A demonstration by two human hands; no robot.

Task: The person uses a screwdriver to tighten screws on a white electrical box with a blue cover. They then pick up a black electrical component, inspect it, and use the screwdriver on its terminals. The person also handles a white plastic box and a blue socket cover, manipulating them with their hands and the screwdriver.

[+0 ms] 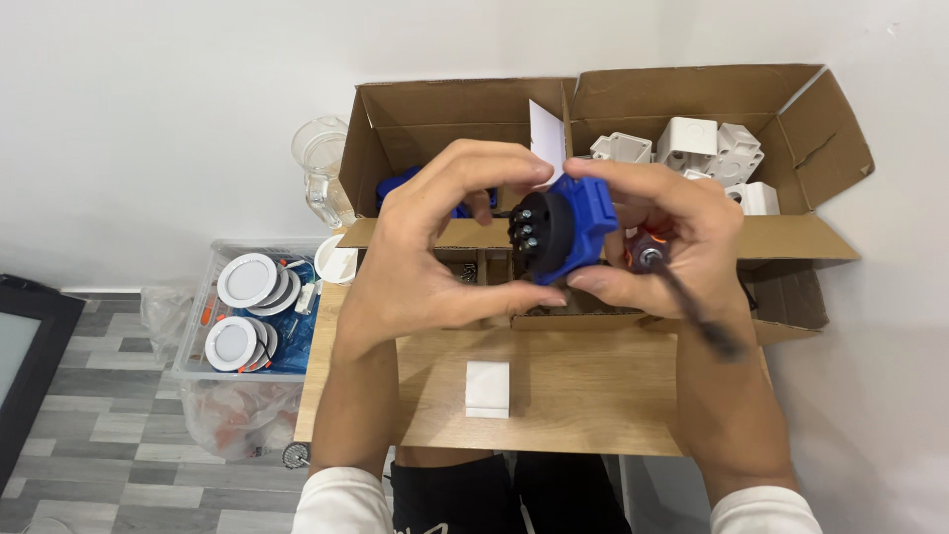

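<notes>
A blue plastic socket part with a black round insert and several metal screws is held up between both hands above the wooden table. My left hand pinches its black end with thumb and fingers. My right hand grips the blue housing and also clasps a screwdriver, whose dark shaft slants down over the wrist. A small white rectangular piece lies on the table below the hands.
Two open cardboard boxes stand at the back: the left box holds blue parts, the right box holds white plastic boxes. A clear jug stands left. A clear bin with round white lamps sits on the floor.
</notes>
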